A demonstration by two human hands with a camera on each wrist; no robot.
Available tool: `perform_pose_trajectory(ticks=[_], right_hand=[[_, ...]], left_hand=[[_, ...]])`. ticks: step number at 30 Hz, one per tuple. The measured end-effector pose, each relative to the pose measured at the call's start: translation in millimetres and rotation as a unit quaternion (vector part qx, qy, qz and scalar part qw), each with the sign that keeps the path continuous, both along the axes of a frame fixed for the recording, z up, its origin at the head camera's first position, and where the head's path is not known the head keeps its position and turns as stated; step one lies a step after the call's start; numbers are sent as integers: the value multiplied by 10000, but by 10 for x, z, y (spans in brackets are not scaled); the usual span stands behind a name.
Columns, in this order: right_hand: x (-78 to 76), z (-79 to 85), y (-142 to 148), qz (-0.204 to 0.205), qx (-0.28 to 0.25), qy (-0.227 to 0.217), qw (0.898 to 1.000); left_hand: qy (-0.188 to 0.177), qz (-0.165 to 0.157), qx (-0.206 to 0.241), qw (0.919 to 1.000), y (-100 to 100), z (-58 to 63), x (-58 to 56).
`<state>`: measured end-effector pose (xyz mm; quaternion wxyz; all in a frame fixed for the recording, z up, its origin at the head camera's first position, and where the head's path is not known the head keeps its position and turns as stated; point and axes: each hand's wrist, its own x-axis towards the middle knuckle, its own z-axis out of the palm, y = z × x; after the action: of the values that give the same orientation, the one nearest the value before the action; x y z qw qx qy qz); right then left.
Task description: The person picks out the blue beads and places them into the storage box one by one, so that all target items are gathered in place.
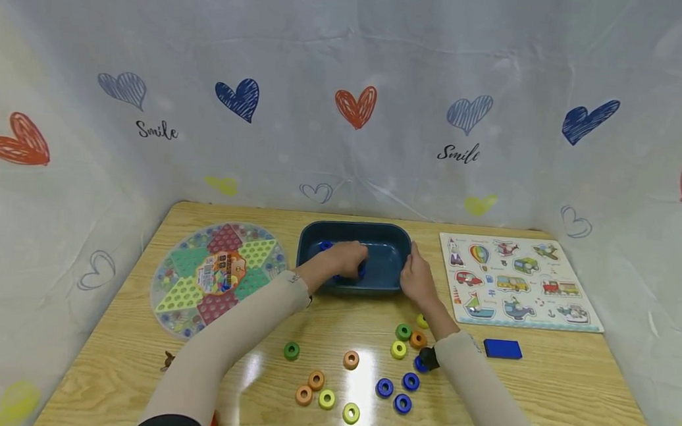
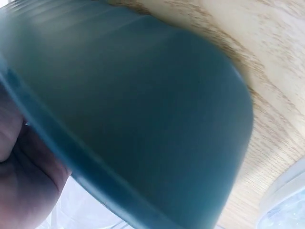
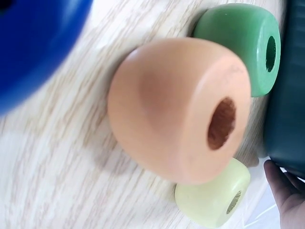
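Observation:
A dark teal plastic tub (image 1: 385, 285) stands at the back middle of the table. My left hand (image 1: 346, 258) reaches down into its left half with bent fingers. Blue ring beads (image 1: 325, 245) lie in there beside and beneath the hand. The fingertips are hidden, so whether they pinch a bead cannot be told. In the left wrist view the tub's wall (image 2: 157, 105) covers most of the hand. My right hand (image 1: 418, 276) holds the tub's right end at the rim; in the right wrist view its fingers (image 3: 276, 183) touch the wall.
Loose ring beads lie in front of the tub: green (image 1: 292, 350), orange (image 1: 351, 360), yellow (image 1: 351, 413) and blue (image 1: 385, 388). A round board (image 1: 189, 262) is on the left, a vehicle picture puzzle (image 1: 513, 304) on the right. Below the puzzle sits a blue block (image 1: 502, 349).

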<state>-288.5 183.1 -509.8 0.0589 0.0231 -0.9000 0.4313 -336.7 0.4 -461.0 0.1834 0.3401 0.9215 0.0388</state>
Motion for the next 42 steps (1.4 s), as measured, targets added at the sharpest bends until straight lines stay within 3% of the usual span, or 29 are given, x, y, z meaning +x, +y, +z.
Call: perform_pose_trajectory(ticks=[7,12,16,21,24,27,31,34,37,42], right_hand=[[3,-23,-1,-20,45,0,10000],[-2,-21,-11,19,54,69,10000],[2,-1,-29,61,20,39,10000],[-2,13,-40,20,0,36,10000],[-2,10,-46,35,6,17,10000],[3,10,-50,91,12,12,10000],[2,7,-29,93,93,127,9998],[2,5,-8,53,98,178,9998],[5,0,0,39,43,84,9999],[3,4,25,60,7,26,10000]], left_hand=[[-40,46,70,10000,-42,-29,24],[132,-30,422,9990,-163,-14,39],[431,159,864,9952,-337,13,67],[1281,558,1533,9783,-639,51,76],[1599,1114,1782,9645,-856,65,102],[1276,1807,1911,9563,-1046,66,162],[288,2482,2111,9450,-1187,22,232],[-255,2656,2524,9301,-1218,-40,252],[-545,2695,2990,9138,-1225,-103,271],[-718,2880,3429,8912,-1203,-167,285]])
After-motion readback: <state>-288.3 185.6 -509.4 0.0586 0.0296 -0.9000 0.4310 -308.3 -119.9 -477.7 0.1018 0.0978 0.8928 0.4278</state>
